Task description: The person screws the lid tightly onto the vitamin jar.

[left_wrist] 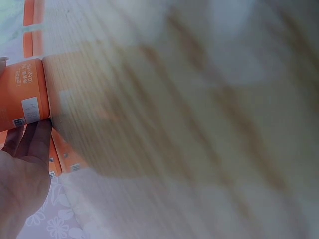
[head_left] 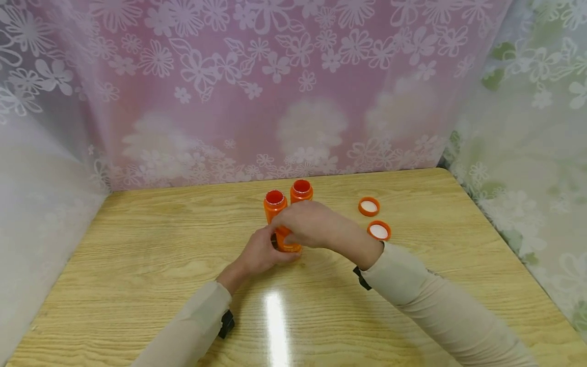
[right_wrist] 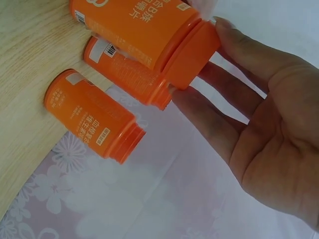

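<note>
My left hand (head_left: pixel 261 251) holds an orange bottle (head_left: pixel 290 246) upright on the table, low near its base. The fingers of my right hand (head_left: pixel 312 224) pinch the orange cap (right_wrist: pixel 193 56) on top of that bottle, and in the head view this hand covers the cap. Just behind stand two more orange bottles, a nearer one (head_left: pixel 274 205) and a farther one (head_left: pixel 301 191), both uncapped with their mouths showing. In the left wrist view the fingers of my left hand (left_wrist: pixel 30 169) lie against the side of the held bottle (left_wrist: pixel 22 94).
Two loose orange caps, one farther (head_left: pixel 369 206) and one nearer (head_left: pixel 379 230), lie with white insides up, right of the bottles. The wooden table (head_left: pixel 174 234) meets a pink flowered curtain (head_left: pixel 257 102) at the back, with pale flowered curtains along both sides.
</note>
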`<state>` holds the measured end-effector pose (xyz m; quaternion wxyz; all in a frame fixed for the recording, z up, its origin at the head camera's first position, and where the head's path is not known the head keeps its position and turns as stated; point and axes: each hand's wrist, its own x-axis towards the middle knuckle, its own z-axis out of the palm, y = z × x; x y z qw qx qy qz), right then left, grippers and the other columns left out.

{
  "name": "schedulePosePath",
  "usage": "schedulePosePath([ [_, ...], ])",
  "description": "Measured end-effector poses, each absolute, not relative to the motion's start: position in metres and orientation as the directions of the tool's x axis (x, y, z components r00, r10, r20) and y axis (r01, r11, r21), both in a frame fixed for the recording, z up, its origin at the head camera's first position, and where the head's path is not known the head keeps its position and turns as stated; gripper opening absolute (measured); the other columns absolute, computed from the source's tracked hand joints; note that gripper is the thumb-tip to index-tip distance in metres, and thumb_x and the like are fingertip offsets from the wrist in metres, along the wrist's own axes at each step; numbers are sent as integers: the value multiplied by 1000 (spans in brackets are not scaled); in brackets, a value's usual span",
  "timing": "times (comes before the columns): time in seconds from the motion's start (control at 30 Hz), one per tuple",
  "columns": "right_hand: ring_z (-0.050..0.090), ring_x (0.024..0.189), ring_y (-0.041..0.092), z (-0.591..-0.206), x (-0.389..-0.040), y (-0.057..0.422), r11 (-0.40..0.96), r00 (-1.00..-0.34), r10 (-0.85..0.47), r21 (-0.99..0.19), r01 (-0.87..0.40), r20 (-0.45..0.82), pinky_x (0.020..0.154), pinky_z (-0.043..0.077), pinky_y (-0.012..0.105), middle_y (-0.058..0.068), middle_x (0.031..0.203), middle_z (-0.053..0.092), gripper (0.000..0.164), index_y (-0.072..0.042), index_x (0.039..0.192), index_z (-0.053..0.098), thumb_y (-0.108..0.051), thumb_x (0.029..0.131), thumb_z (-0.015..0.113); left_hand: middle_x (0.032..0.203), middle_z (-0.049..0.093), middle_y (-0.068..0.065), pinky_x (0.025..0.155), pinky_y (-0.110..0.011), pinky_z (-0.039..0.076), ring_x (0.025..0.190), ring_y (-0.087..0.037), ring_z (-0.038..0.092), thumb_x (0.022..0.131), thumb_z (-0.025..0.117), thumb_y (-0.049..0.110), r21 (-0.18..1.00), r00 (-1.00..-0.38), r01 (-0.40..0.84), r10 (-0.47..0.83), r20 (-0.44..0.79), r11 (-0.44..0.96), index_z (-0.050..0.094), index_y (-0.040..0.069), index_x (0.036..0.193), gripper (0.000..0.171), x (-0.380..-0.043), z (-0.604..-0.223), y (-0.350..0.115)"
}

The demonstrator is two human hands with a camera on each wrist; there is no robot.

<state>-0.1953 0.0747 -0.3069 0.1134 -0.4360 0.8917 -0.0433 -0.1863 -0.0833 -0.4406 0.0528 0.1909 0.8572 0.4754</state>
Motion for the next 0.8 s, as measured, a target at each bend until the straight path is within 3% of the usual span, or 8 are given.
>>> schedulePosePath([
  [0.1, 58, 87, 12, -308, -194, 74, 648, -629, -761, -143, -748, -158, 79, 48, 32, -8, 99, 66, 32, -22, 116, 68, -19, 85, 74, 99, 62, 7, 81, -32, 48, 89, -11, 57, 73, 84, 30, 835, -921, 274, 381, 85, 476, 57, 16, 114, 51, -186, -441, -84],
  [0.47, 51, 63, 12, -313, -186, 68, 723, -721, -690, -107, -683, -60, 55, 44, 26, -11, 71, 56, 8, -20, 91, 70, -23, 84, 73, 97, 62, 8, 77, -32, 49, 87, -11, 57, 74, 83, 33, 840, -918, 270, 388, 78, 470, 57, 18, 115, 51, -187, -441, -84],
  [0.8, 50, 56, 13, -318, -180, 64, 789, -794, -608, -109, -604, -5, 49, 43, 25, -8, 62, 52, 22, -18, 78, 64, -37, 82, 75, 96, 61, 9, 75, -30, 49, 85, -11, 55, 73, 83, 35, 820, -912, 300, 400, 96, 487, 58, 21, 110, 46, -188, -443, -85],
])
